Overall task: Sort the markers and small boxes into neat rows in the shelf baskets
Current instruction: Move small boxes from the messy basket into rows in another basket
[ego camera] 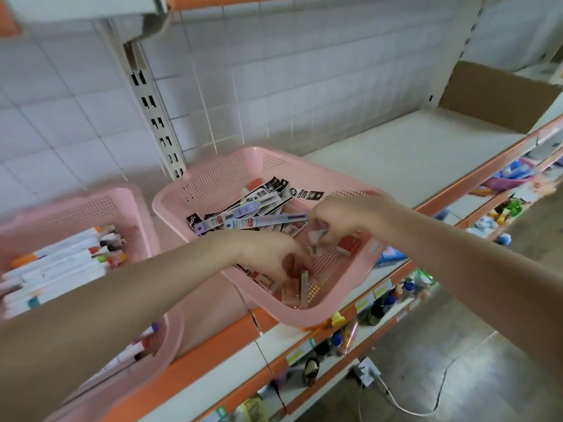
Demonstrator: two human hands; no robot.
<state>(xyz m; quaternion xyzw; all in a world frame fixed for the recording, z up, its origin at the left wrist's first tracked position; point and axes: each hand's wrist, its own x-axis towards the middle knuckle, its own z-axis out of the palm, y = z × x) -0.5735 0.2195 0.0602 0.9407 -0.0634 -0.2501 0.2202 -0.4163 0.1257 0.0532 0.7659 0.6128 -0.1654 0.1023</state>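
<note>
Pink basket [210, 184], shelf [411, 153]: pen packets [253, 205], small boxes [350, 241]. Left hand [265, 254] fingers gripped a red box [291, 263]; right hand [344, 217] fingers pinched a pale box [316, 234].

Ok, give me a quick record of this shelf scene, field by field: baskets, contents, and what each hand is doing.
left basket: pink, markers lying in rows
right basket: pink, long packets jumbled, small red boxes near front
left hand: inside right basket, grips small red boxes
right hand: inside right basket, pinches small pale packet
far right: cardboard box
</note>
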